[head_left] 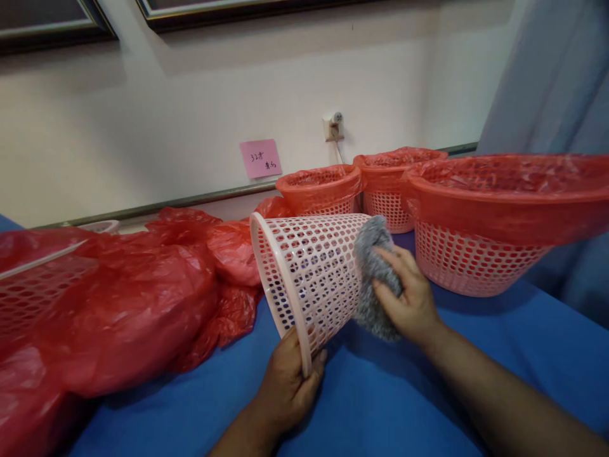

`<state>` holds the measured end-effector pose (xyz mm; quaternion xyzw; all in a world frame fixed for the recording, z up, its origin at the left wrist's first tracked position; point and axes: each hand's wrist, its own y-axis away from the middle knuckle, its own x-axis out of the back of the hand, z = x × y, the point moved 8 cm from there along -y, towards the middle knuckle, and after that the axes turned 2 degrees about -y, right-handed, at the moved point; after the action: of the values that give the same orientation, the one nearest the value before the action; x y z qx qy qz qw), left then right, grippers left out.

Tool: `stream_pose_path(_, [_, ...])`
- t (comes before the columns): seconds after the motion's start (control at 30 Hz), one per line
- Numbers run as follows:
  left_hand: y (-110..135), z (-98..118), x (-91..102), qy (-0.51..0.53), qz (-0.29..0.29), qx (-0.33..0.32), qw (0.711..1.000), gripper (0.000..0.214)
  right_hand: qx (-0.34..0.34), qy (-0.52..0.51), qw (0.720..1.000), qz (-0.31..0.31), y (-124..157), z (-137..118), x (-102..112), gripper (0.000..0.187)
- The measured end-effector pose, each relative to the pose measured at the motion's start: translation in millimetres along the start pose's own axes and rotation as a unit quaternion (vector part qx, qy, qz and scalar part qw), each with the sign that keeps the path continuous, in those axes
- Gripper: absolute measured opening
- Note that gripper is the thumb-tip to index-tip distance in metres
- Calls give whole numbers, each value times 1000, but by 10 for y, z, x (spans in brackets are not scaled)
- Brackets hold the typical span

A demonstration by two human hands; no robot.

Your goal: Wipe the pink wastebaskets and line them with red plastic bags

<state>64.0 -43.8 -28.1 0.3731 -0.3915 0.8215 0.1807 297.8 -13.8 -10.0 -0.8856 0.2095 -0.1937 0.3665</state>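
Observation:
A white perforated plastic basket [309,266] lies on its side on the blue table [380,406], its open mouth facing left. My left hand [288,387] grips the lower part of its rim, thumb over the edge. My right hand [404,295] presses a grey fuzzy cloth [373,254] against the basket's base and side, fingers closed around the cloth.
Three white baskets lined with red plastic bags stand at the right and back [504,209] [321,187] [397,174]. A heap of red plastic bags [124,298] covers the left, over another basket [33,285]. A pink note [260,158] and a wall socket [333,125] are on the wall.

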Motion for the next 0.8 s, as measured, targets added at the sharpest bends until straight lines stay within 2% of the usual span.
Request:
stream_pose_path(0.07, [-22, 26, -24, 6, -13, -3, 1000, 44, 128, -20, 987, -92, 183, -401, -164, 59])
stream_pose_path(0.13, [-34, 59, -31, 21, -14, -19, 1000, 38, 228, -57, 960, -155, 390, -719, -263, 64])
stream_pose_path(0.23, [-34, 82, -35, 34, -15, -39, 999, 32, 298, -96, 932, -185, 562, -933, -311, 64])
stream_pose_path(0.27, [-33, 71, -41, 32, -20, -36, 999, 32, 297, -95, 933, -180, 559, -925, -315, 63])
stream_pose_path(0.33, [-33, 30, -57, 20, -32, -17, 999, 38, 251, -68, 955, -144, 449, -774, -293, 61])
stream_pose_path(0.43, [-40, -9, -58, 0, -36, 2, 999, 51, 74, 4, 996, -45, 133, -216, -149, 54])
stream_pose_path(0.53, [-46, 10, -62, -8, -38, -9, 999, 53, -112, 32, 993, 20, -88, 431, 17, 48])
stream_pose_path(0.6, [-46, 15, -73, -11, -41, -12, 999, 51, -181, 19, 983, 30, -137, 677, 58, 50])
stream_pose_path(0.67, [-44, 7, -87, -16, -42, -10, 999, 48, -164, 11, 986, 36, -126, 630, 63, 49])
stream_pose_path(0.73, [-40, -10, -104, -23, -42, -6, 999, 49, -59, 10, 998, 15, -47, 290, 1, 50])
stream_pose_path(0.8, [-36, -38, -121, -34, -38, 3, 999, 48, 79, -6, 995, -57, 134, -180, -149, 56])
